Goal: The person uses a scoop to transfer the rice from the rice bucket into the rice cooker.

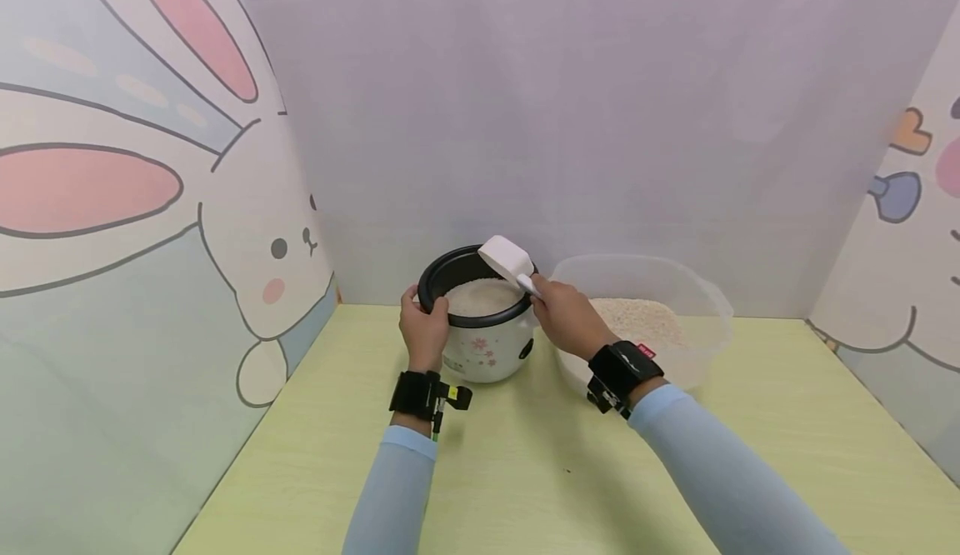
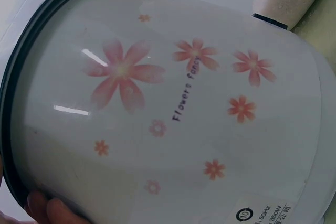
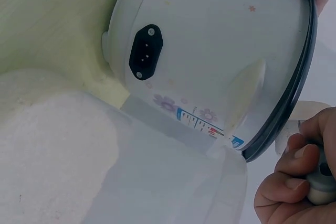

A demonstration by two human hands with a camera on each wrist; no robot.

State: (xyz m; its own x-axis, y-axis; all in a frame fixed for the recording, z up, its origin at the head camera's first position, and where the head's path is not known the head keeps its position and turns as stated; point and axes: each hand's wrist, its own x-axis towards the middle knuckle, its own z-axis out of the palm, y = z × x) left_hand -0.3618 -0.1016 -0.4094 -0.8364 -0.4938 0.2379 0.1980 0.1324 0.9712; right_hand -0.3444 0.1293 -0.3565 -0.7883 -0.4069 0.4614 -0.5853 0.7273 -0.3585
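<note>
A white rice cooker [image 1: 480, 361] with a black rim and pink flowers stands tilted toward me, with whitish grains [image 1: 480, 297] inside. My left hand [image 1: 425, 334] grips its left side, thumb at the rim. In the left wrist view the flowered wall of the cooker [image 2: 157, 93] fills the frame. My right hand [image 1: 573, 320] holds a white scoop [image 1: 504, 257] by its handle above the right part of the cooker's opening. The scoop's bowl is tipped, and its inside is hidden. Curled fingers wrap the handle [image 3: 316, 184] in the right wrist view.
Right of the cooker stands a translucent plastic bin [image 1: 708, 313] with a heap of pale grain [image 1: 637, 320], close beside it. A black power socket [image 3: 146, 52] sits on the cooker's side. Behind the pale yellow table [image 1: 495, 488] hangs a light curtain [image 1: 562, 122]; rabbit-printed panels [image 1: 247, 230] flank it.
</note>
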